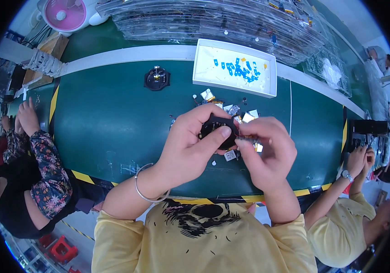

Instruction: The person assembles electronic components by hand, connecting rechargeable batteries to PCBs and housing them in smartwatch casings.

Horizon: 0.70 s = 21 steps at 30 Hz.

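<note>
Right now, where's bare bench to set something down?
Left: green bench between the left striped edge and the left hand, left of the black octagonal piece. Right: between the right hand and right striped edge. Crowded: small parts between and beyond both hands, up toward the white box.

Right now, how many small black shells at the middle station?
2: one shell in the left hand, the other shell on the green table, left of the white tray. Others could be hidden from this view.

casing (210, 128): matt plastic | bracelet (137, 186): shiny metal | tabletop (113, 118): smooth | shirt (181, 255): cloth
</note>
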### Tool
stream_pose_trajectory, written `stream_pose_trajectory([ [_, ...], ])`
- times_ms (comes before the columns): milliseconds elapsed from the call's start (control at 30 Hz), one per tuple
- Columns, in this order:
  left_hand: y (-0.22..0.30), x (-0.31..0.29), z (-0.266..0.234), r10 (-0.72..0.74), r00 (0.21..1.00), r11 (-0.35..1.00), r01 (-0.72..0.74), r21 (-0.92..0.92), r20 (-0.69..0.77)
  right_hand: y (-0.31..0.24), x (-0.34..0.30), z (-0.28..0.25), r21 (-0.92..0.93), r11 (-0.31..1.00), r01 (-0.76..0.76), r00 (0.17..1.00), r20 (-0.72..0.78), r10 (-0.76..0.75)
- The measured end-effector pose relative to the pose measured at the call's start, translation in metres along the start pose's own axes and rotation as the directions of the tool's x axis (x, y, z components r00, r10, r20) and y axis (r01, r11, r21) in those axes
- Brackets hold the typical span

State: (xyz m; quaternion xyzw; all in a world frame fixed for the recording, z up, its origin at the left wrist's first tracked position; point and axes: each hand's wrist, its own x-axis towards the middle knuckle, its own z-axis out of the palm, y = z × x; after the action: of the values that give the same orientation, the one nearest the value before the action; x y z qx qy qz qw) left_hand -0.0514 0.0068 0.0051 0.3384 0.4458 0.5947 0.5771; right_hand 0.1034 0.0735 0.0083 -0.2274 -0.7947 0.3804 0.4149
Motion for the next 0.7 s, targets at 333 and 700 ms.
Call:
stream_pose_trajectory([
  [333,0.006,0.003,-0.001,-0.179,0.984,0.958,0.171,-0.23,-0.017,0.01,0.002,-0.012,0.648,0.554,-0.524,0.833,0.254,0.491],
  [700,0.002,0.009,-0.002,-0.229,0.973,0.949,0.232,-0.212,0.042,0.01,0.003,-0.013,0.677,0.575,-0.459,0.872,0.218,0.438],
])
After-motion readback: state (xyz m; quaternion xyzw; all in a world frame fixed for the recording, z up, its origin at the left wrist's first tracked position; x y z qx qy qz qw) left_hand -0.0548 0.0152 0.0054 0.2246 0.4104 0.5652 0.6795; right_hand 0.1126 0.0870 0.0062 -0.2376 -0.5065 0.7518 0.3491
